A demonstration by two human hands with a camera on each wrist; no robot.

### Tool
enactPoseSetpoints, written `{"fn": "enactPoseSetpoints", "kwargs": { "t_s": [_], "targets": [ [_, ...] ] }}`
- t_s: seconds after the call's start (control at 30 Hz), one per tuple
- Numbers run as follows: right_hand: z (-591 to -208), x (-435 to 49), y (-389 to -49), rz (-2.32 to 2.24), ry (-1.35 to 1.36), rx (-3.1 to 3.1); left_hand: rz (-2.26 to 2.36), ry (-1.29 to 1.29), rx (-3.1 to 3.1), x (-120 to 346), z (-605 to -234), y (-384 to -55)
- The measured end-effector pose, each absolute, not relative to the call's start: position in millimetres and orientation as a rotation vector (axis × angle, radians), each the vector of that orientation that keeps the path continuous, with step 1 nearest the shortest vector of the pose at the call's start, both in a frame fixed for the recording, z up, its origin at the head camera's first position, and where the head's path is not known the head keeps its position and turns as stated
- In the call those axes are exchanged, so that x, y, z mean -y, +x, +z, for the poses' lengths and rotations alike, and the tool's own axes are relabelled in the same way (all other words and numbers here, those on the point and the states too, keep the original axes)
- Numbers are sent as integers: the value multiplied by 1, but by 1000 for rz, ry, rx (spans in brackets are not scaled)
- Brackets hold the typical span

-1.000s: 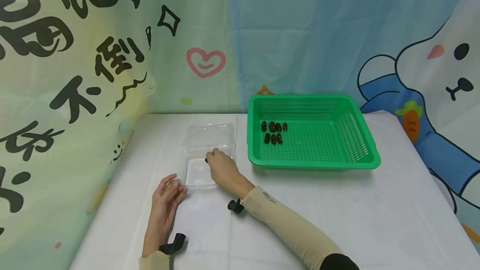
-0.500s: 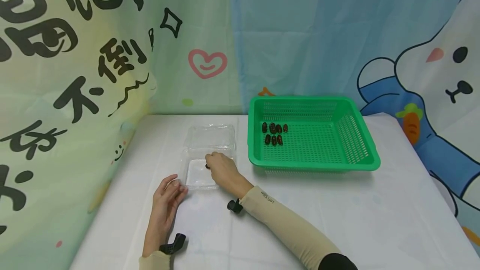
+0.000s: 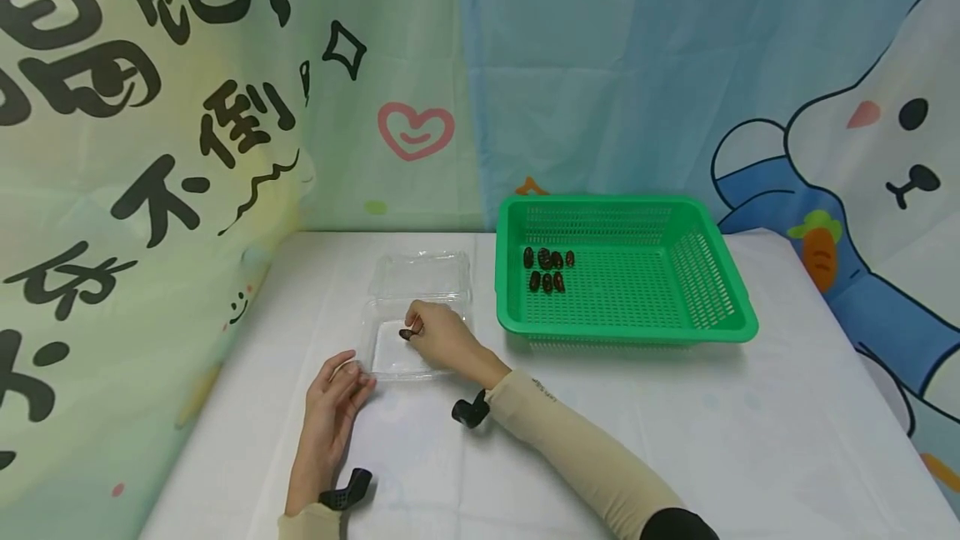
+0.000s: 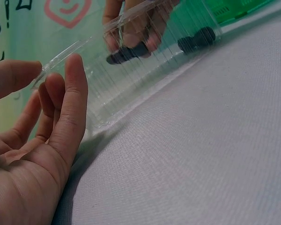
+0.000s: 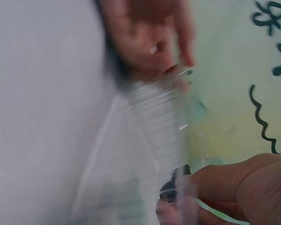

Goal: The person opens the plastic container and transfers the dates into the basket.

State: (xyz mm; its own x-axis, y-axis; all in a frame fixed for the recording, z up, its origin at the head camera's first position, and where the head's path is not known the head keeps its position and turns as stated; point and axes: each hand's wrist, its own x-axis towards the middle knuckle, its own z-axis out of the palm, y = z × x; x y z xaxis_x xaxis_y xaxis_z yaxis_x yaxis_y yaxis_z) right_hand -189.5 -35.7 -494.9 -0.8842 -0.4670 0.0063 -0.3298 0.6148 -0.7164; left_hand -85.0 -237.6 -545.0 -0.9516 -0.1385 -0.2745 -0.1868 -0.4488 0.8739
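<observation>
A clear plastic clamshell box (image 3: 386,352) lies with its lid (image 3: 420,273) folded back behind it. My left hand (image 3: 334,402) pinches the box's near-left rim between thumb and fingers. Over the box's inside, my right hand (image 3: 442,340) pinches a dark, wrinkled date (image 3: 407,334) with its fingertips. Through the box wall, the left wrist view shows the held date (image 4: 127,54) close to the bottom. Further right in that view, more dark dates (image 4: 196,40) lie inside the box; in the head view the right hand hides them.
To the right of the box stands a green perforated basket (image 3: 637,327). Several dates (image 3: 547,282) lie in two rows at its left side. A white cloth covers the table (image 3: 600,440), and a printed curtain (image 3: 585,90) hangs behind it.
My right hand has shifted slightly to the left within the box, and more of the date now shows at its fingertips. The left hand stays at the rim.
</observation>
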Motion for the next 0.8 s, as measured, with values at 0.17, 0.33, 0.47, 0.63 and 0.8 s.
{"fn": "enactPoseSetpoints", "kwargs": {
  "t_s": [0.17,0.33,0.47,0.63,0.8],
  "targets": [
    [-490,33,-193,-1358,-495,-2374,2599,-489,-1646,237,-546,-85],
    [-481,29,-193,-1548,-361,-2044,2577,-507,-1672,237,-547,-87],
    [-477,25,-194,-1622,-334,-1874,2568,-524,-1683,238,-547,-88],
    [-470,19,-196,-1674,-360,-1733,2569,-534,-1677,238,-546,-88],
    [-462,12,-199,-1758,-358,-1613,2562,-531,-1682,238,-546,-88]
  ]
}}
